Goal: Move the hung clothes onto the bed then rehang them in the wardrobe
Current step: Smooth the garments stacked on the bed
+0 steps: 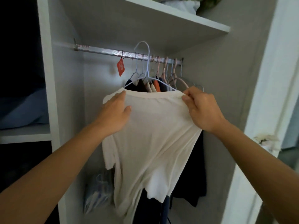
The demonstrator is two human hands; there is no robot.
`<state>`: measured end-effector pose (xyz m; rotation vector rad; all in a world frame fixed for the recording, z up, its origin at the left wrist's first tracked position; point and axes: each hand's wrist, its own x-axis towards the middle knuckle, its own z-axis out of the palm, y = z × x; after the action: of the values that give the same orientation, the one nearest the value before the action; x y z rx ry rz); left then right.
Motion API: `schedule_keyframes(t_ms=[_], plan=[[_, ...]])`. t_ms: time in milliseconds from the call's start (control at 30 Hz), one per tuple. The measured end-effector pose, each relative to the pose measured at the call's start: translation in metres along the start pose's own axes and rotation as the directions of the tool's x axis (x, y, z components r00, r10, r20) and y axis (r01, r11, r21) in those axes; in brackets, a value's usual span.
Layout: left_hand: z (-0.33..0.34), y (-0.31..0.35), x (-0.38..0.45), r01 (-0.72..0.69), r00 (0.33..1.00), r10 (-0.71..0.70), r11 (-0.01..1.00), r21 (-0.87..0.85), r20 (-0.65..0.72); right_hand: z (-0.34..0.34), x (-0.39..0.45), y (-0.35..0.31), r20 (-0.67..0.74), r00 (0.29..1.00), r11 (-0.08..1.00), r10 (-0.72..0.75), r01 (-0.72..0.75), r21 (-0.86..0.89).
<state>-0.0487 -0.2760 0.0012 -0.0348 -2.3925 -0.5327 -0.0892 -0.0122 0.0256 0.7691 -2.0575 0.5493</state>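
A white T-shirt (155, 135) hangs in front of me on a pale wire hanger (146, 62), whose hook sits just in front of the wardrobe rail (103, 50). My left hand (113, 113) holds the shirt's left shoulder, fingers over the cloth and thumb on its front. My right hand (200, 107) pinches the right shoulder at the collar seam. Behind the shirt, several dark, beige and orange clothes (150, 85) hang on the rail on wire and pink hangers.
A red tag (121, 67) dangles from the rail at the left. A white shelf (178, 15) with bundled cloth lies above. A plastic bag (97, 188) sits low in the wardrobe. A side compartment at the left holds blue bedding (24, 109).
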Motion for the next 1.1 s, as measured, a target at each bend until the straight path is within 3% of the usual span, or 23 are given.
schedule_keyframes(t_ms=[200,333,567,767,1100], plan=[[0.007,0.008,-0.013,-0.093,0.994,0.088,0.992,-0.083,-0.058,-0.051,-0.044,-0.006,-0.025,0.992,0.991,0.123,-0.121,0.062],[0.006,0.016,-0.02,-0.166,0.986,0.156,0.967,-0.195,-0.064,-0.083,-0.076,-0.019,-0.064,0.969,0.971,0.237,-0.237,0.007],[0.017,0.057,-0.038,-0.308,0.946,0.256,0.898,-0.314,-0.198,-0.145,-0.138,-0.036,-0.158,0.899,0.905,0.407,-0.421,-0.062],[0.036,0.126,-0.064,-0.303,0.951,0.271,0.722,-0.622,-0.149,-0.21,-0.198,-0.042,-0.183,0.838,0.834,0.514,-0.538,-0.122],[0.059,0.281,-0.137,-0.2,0.908,0.419,0.438,-0.877,0.002,-0.345,-0.303,-0.069,-0.405,0.717,0.679,0.567,-0.686,-0.263]])
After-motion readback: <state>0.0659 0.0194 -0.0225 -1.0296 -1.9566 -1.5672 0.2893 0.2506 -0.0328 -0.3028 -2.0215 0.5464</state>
